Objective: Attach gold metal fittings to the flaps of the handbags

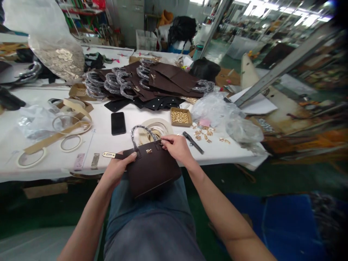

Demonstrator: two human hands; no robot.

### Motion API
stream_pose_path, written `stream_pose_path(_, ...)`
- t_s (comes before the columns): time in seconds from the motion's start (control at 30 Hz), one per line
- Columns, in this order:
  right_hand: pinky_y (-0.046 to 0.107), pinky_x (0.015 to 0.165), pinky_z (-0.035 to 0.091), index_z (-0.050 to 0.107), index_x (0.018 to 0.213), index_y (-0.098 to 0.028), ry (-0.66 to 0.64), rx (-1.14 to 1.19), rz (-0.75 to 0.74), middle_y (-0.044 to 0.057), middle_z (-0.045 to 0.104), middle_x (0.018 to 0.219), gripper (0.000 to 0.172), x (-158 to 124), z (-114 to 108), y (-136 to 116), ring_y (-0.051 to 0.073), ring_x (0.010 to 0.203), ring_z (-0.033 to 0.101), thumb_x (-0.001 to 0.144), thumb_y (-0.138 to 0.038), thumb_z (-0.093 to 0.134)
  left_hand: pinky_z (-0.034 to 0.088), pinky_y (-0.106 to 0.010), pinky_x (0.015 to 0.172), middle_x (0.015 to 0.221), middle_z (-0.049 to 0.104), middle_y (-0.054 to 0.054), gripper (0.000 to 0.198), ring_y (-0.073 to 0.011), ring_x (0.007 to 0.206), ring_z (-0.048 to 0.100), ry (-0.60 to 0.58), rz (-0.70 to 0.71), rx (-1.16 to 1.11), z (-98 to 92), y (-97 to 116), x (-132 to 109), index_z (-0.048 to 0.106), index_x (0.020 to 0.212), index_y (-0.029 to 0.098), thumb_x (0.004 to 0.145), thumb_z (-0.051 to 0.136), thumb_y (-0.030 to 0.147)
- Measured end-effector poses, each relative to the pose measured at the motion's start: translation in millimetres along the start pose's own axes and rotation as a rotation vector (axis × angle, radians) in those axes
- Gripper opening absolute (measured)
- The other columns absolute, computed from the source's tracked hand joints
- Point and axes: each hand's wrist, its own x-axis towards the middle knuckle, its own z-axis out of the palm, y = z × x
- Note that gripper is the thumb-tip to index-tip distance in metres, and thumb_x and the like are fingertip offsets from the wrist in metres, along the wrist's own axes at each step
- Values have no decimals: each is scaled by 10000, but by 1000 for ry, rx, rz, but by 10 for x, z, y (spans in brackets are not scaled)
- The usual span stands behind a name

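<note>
A dark brown handbag (152,170) rests on my lap against the table's front edge. Its looped handle (140,127) is wrapped in clear plastic, and a small gold clasp (149,151) sits near the top of the front panel. My left hand (121,165) grips the bag's upper left corner, thumb on the front. Beyond that hand a dark strap with a gold plate (109,155) sticks out to the left. At the upper right edge, by the handle's base, my right hand (175,146) is closed in a pinch; what lies between its fingertips is too small to make out.
Behind the bag lie tape rolls (163,127), a phone (118,123) and a box of gold studs (181,117). Loose gold hardware (202,134) and a dark tool (193,142) are at right. Brown bag panels with wrapped handles (168,78) are piled farther back.
</note>
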Motion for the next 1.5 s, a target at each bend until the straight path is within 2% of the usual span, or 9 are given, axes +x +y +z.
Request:
stream_pose_path(0.1,311,769,685,891,1233,-193,-47,-7,17,68,886,982,259,1,-121,53,212,759,849,994,-198,790,520,-335,832,1009,827,-97,474,-260,925,713,7,12,-6,27,-32,21,839,1002,153,825,972,572)
stream_pose_path(0.23,301,772,656,909,1065,-206,-74,-60,-15,37,874,910,158,-42,-190,28,210,776,843,990,-174,774,535,-350,884,1044,835,-104,491,-273,964,725,13,23,-31,44,-74,36,843,1033,152,822,978,574)
stream_pose_path(0.3,309,785,644,918,1036,-222,-70,-99,-49,26,874,905,169,-61,-210,2,207,772,834,998,-159,765,535,-349,890,1059,837,-107,501,-274,977,726,14,31,-22,53,-79,33,846,1062,149,837,969,580)
stream_pose_path(0.53,360,882,648,929,1064,-258,-74,-215,-107,22,880,929,169,-71,-281,40,234,843,835,992,-160,811,534,-350,927,1147,837,-118,573,-290,1074,718,57,82,91,114,-66,-7,838,1193,156,888,924,633)
stream_pose_path(0.8,346,856,651,911,1084,-249,-71,-172,-84,24,877,943,158,-110,-280,147,226,816,832,1012,-159,803,519,-335,907,1110,822,-82,518,-279,1059,702,137,184,187,272,-40,-130,834,1185,190,946,867,648)
stream_pose_path(0.97,360,942,622,909,1027,-237,-21,-287,-168,54,886,1058,137,-134,-257,102,249,956,829,1002,-138,817,514,-341,905,1054,808,-57,388,-279,1017,708,196,340,410,457,80,-278,813,1110,214,1056,747,592)
stream_pose_path(1.1,382,961,609,912,1006,-249,10,-379,-179,61,884,1043,146,-139,-246,42,272,989,814,992,-133,824,515,-349,905,1011,800,-63,299,-288,973,725,284,481,593,579,58,-361,804,1083,230,1080,709,513)
stream_pose_path(1.27,376,979,603,914,1008,-255,-64,-424,-217,65,878,1060,151,-125,-270,-13,275,1023,804,1003,-132,828,536,-324,824,957,810,-67,270,-277,875,746,348,521,631,609,-47,-399,849,1151,224,1026,770,450)
stream_pose_path(1.5,342,1011,576,917,1091,-241,-152,-500,-221,64,875,1125,190,-115,-251,-111,253,1066,800,1053,-125,770,609,-308,869,1002,855,-66,296,-255,887,807,366,608,696,601,-100,-402,863,1181,208,1059,727,441)
